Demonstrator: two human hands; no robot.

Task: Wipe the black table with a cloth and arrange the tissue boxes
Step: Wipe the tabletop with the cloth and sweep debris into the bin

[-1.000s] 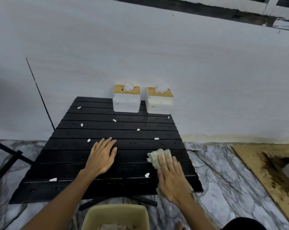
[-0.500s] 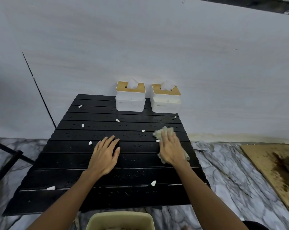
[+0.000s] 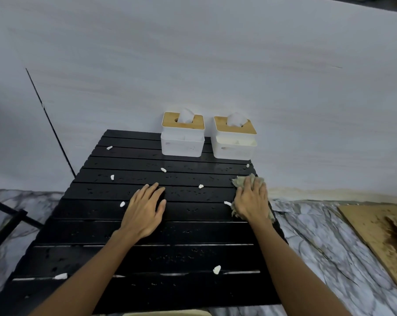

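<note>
Cloth (image 3: 245, 182) now at table's (image 3: 147, 258) right edge

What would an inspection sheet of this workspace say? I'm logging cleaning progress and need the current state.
Surface: black slatted table, speckled with droplets or crumbs; not yet clean.
Job's things: two tissue boxes side by side at the far edge against the wall; cloth at the table's right edge.
Clutter: white scraps scattered across the slats.
Grips: left hand flat on the table, empty; right hand pressing on the cloth.
Cables: thin dark line on the wall, nature unclear.
Surroundings: marbled floor; stained board at right.
</note>
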